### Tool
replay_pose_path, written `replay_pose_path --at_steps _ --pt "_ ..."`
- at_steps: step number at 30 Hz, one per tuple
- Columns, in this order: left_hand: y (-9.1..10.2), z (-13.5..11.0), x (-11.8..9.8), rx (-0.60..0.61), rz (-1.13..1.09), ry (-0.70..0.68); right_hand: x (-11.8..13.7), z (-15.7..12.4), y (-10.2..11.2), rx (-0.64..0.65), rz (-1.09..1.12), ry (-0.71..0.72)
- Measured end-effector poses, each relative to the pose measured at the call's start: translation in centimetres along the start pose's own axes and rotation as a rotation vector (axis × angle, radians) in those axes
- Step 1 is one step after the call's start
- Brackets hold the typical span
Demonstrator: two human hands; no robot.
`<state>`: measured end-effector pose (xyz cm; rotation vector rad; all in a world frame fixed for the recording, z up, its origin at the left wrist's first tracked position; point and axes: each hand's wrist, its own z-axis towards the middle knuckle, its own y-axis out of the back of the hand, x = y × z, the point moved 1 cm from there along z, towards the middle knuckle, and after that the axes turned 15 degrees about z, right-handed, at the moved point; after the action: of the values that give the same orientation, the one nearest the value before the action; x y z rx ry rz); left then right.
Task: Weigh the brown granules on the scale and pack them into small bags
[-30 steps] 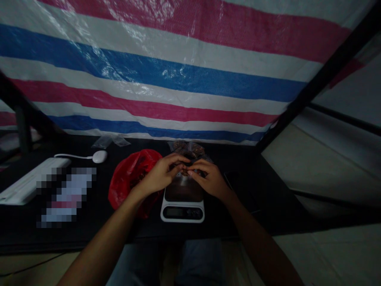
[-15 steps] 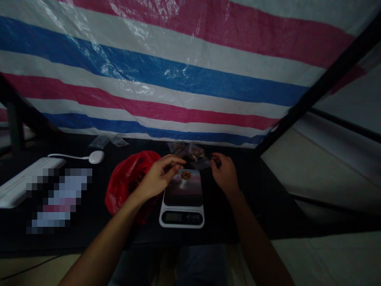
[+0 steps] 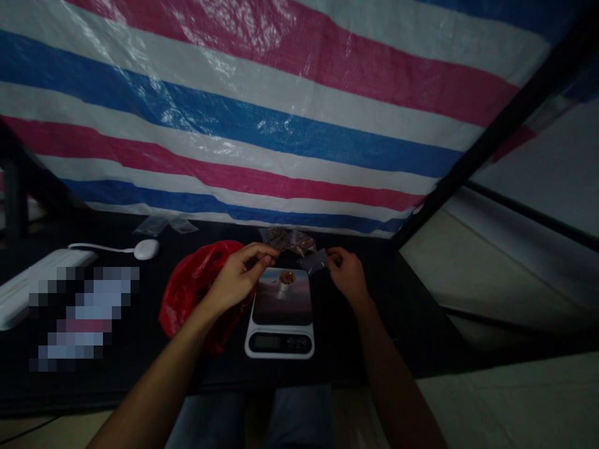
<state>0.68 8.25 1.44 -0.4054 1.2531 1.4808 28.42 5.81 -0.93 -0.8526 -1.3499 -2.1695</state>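
A white kitchen scale (image 3: pixel 281 345) with a metal plate stands in front of me. On its plate is a small light-coloured cup (image 3: pixel 286 282) filled with brownish bits. My left hand (image 3: pixel 241 274) hovers at the scale's upper left, fingers curved and thumb a little apart, with nothing visible in it. My right hand (image 3: pixel 347 274) pinches the edge of a small clear plastic bag (image 3: pixel 314 262), which looks flat, behind the scale's right corner. Just beyond lie filled plastic bags (image 3: pixel 302 242) of brown bits. A red plastic bag (image 3: pixel 187 296) sits left of the scale, partly behind my left forearm.
At the left are a long white device (image 3: pixel 47 280), a white round-ended cord (image 3: pixel 146 249) and a blurred-out flat object (image 3: pixel 88 318). Clear bags (image 3: pixel 152 224) lie near the striped sheet (image 3: pixel 262 125) behind the black table (image 3: pixel 337 355). A dark frame bar slants at the right.
My right hand has lifted the small clear bag, which now shows more plainly between its fingers and the scale. The left thumb and fingers have come closer together. The view has shifted slightly.
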Motion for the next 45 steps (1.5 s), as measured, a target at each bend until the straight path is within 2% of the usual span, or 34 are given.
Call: replay_pose_path --at_steps 3,6,10,14,17,19,22,24,27,30,34,41,45 --pt "0.8 0.0 -0.8 -0.110 0.074 -0.027 0.8 -0.1 1.6 -0.159 0.160 0.122" --pt "1.4 -0.2 -2.8 -0.112 0.201 -0.132 3.5 -1.1 3.0 -0.254 0.276 0.345" --pt "1.4 -0.5 -5.8 -0.021 0.374 -0.285 8.9 -3.0 3.2 -0.185 0.327 0.627" --pt "1.5 -0.8 -6.8 0.020 0.415 -0.293 12.4 -4.3 2.0 0.002 0.405 0.755" --pt "1.8 -1.5 -6.2 0.032 0.320 -0.213 13.1 -4.9 1.3 0.145 0.481 0.733" --pt "2.2 -2.2 -5.3 0.030 0.277 -0.163 12.6 -5.2 1.2 0.187 0.553 0.689" --pt "2.6 -3.3 -3.4 0.052 0.270 -0.069 10.4 -5.3 1.1 0.143 0.616 0.538" --pt "2.7 -3.9 -1.9 0.084 0.267 -0.006 8.4 -5.0 0.7 0.132 0.566 0.402" --pt "2.2 -4.3 0.1 0.133 0.236 0.055 5.6 -4.6 -0.4 0.261 0.460 0.257" --pt "1.5 -4.3 1.3 0.184 0.189 0.092 4.3 -4.5 -1.6 0.340 0.426 0.223" --pt "0.9 -4.2 1.3 0.199 0.182 0.041 4.3 -4.6 -2.4 0.358 0.431 0.212" --pt "0.7 -3.8 -0.1 0.183 0.474 -0.026 5.2 -4.5 -2.9 0.361 0.402 0.207" --pt "0.4 -3.6 -0.6 0.188 0.522 -0.067 5.8 -4.4 -2.4 0.378 0.366 0.255"
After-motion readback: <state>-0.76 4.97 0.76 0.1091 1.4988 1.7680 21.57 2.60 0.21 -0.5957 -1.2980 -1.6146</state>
